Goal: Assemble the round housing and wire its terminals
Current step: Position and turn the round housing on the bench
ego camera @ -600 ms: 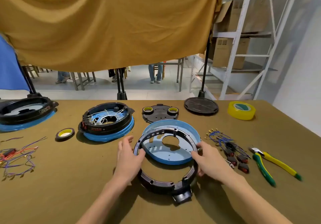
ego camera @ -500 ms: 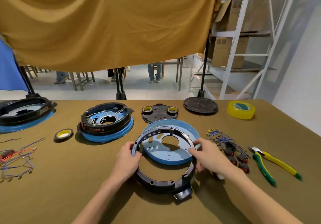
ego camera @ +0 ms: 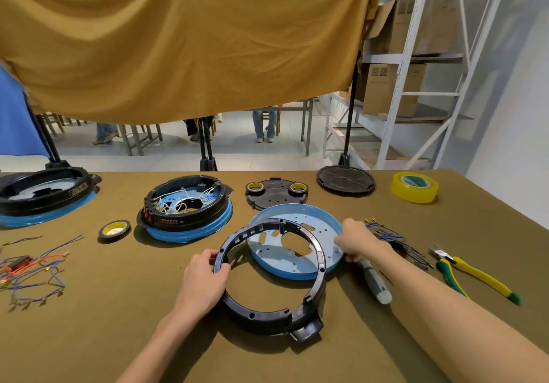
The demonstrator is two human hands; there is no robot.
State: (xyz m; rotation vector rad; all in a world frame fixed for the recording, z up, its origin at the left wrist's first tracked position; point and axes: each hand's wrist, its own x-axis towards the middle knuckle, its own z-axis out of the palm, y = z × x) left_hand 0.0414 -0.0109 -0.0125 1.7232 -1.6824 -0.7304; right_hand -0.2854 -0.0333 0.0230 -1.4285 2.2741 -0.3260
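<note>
From the head camera, the black ring [ego camera: 269, 278] lies tilted at the table's near centre, its far arc propped on the blue base plate [ego camera: 297, 240], its tab pointing near-right. A screwdriver [ego camera: 374, 281] and pliers [ego camera: 472, 275] lie to the right, a wired housing [ego camera: 185, 207] far left. The left hand [ego camera: 205, 281] curls round the ring's left rim; the right hand [ego camera: 356, 240] grips the plate's right edge with bent fingers.

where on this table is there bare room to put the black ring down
Bare cloth lies near the front left, between the loose wires and the left hand, and at the front right below the pliers. It is crowded around the blue pan, the right hand, the screwdriver and the back row.
</note>
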